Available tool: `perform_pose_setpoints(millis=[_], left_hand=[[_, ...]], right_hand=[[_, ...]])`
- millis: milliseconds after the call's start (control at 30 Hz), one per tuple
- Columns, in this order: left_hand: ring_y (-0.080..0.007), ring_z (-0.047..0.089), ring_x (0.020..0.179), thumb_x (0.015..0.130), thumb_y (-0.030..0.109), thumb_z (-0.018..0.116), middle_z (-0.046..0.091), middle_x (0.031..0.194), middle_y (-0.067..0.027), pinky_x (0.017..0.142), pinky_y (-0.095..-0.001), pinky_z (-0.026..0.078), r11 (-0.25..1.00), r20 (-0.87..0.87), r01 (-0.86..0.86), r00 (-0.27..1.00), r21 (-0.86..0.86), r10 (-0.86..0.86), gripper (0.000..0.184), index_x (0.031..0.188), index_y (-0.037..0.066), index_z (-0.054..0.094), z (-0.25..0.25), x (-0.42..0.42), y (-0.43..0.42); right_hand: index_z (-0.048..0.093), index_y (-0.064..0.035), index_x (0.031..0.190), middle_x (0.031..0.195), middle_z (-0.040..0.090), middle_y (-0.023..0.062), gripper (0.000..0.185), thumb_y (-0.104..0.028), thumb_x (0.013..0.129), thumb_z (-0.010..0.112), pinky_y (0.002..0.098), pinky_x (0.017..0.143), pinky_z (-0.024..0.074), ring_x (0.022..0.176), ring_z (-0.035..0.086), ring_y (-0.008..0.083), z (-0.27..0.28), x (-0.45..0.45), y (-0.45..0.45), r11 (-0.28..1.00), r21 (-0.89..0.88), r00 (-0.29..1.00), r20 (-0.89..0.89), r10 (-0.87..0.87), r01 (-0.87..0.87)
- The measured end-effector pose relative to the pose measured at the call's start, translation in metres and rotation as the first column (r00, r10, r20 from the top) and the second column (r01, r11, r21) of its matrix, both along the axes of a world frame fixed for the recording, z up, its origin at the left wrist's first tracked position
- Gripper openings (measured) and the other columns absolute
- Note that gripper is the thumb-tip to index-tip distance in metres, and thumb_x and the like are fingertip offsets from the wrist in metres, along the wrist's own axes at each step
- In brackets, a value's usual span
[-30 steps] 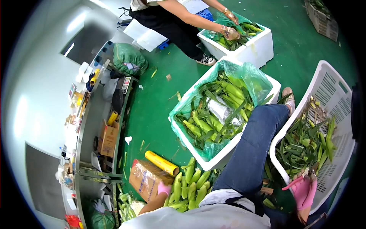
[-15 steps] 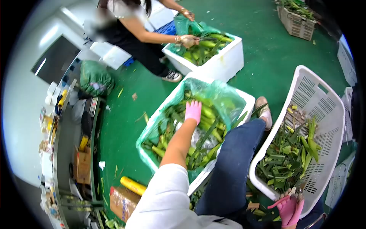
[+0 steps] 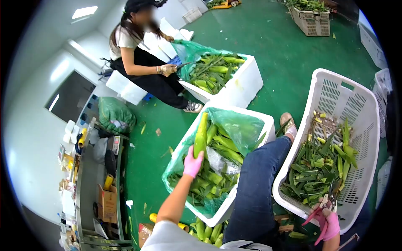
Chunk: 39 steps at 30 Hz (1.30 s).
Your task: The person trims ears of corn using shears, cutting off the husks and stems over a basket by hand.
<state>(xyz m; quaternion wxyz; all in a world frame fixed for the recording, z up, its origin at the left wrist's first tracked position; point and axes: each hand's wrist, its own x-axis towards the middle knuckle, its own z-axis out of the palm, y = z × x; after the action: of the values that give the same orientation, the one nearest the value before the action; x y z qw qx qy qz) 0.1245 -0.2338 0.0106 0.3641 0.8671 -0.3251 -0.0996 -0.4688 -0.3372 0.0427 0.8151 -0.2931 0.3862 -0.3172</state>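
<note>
One smooth, tapered green corn ear (image 3: pixel 201 136), pink-gloved left hand (image 3: pixel 193 163)

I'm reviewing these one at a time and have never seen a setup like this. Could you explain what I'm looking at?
There is no robot here. Every picture comes from one camera on a person's head, looking forward and down, so the hands are the wearer's own, in pink gloves.

The left hand holds an ear of corn, still in its green husk, upright over a white foam box. That box has a green plastic liner and holds more corn and loose leaves.

The right hand holds pink-handled shears at the near end of a white slotted crate containing leafy scraps. Both containers stand on a green floor.

Beyond, another person crouches by a second foam box of corn.
</note>
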Motion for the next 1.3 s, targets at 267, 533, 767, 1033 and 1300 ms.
perform_pose_setpoints(millis=[267,533,767,1033,1300], left_hand=[[-0.0214,0.060,0.119,0.093,0.044,0.072,0.064,0.126,-0.0144,0.105,-0.0354,0.045,0.721,-0.260,0.692,0.689,-0.043,-0.677,0.069,0.140,-0.002,0.051,0.121,-0.160,-0.041],[-0.0195,0.060,0.113,0.097,0.044,0.068,0.064,0.122,-0.0125,0.100,-0.0345,0.047,0.337,-0.518,0.936,0.239,-0.101,-0.821,0.065,0.142,0.002,0.047,0.151,-0.280,-0.113],[-0.0285,0.069,0.098,0.080,0.041,0.085,0.068,0.115,-0.0144,0.086,-0.0362,0.056,0.317,-0.103,0.919,0.348,0.233,-0.932,0.078,0.138,0.005,0.049,0.156,-0.327,-0.140],[-0.0252,0.072,0.094,0.076,0.020,0.086,0.070,0.108,-0.0157,0.083,-0.0349,0.056,0.256,-0.087,0.909,0.299,0.330,-0.950,0.073,0.137,0.004,0.049,0.188,-0.398,-0.187],[-0.0161,0.054,0.115,0.078,0.018,0.086,0.057,0.129,-0.0051,0.101,-0.0330,0.047,0.135,-0.734,0.987,0.154,0.086,-0.661,0.089,0.151,0.000,0.038,0.125,-0.385,-0.227]], right_hand=[[0.045,-0.0010,0.139,0.110,0.058,0.0064,0.080,-0.022,0.074,0.087,0.0320,0.086,0.0502,0.098,0.057,0.0161,0.036,0.019,-0.012,0.857,-0.262,0.888,-0.257,0.381,-0.443],[0.044,0.0014,0.140,0.121,0.055,0.0246,0.091,-0.043,0.072,0.085,0.0468,0.104,0.0450,0.116,0.054,0.0426,0.056,-0.002,-0.049,0.470,-0.709,0.780,-0.622,-0.064,-0.526],[0.047,-0.0045,0.140,0.117,0.059,0.0179,0.090,-0.042,0.067,0.084,0.0478,0.101,0.0437,0.113,0.057,0.0377,0.074,-0.048,-0.090,0.224,-0.727,0.672,-0.686,-0.281,-0.649],[0.043,0.0053,0.141,0.123,0.056,0.0252,0.088,-0.025,0.068,0.082,0.0469,0.102,0.0468,0.116,0.055,0.0432,0.041,-0.068,-0.109,0.360,-0.882,0.835,-0.428,-0.346,-0.303],[0.051,0.0025,0.128,0.102,0.067,0.0227,0.061,-0.017,0.075,0.072,0.0446,0.084,0.0546,0.096,0.066,0.0410,0.001,-0.074,-0.097,0.692,-0.623,0.754,-0.633,-0.175,-0.363]])
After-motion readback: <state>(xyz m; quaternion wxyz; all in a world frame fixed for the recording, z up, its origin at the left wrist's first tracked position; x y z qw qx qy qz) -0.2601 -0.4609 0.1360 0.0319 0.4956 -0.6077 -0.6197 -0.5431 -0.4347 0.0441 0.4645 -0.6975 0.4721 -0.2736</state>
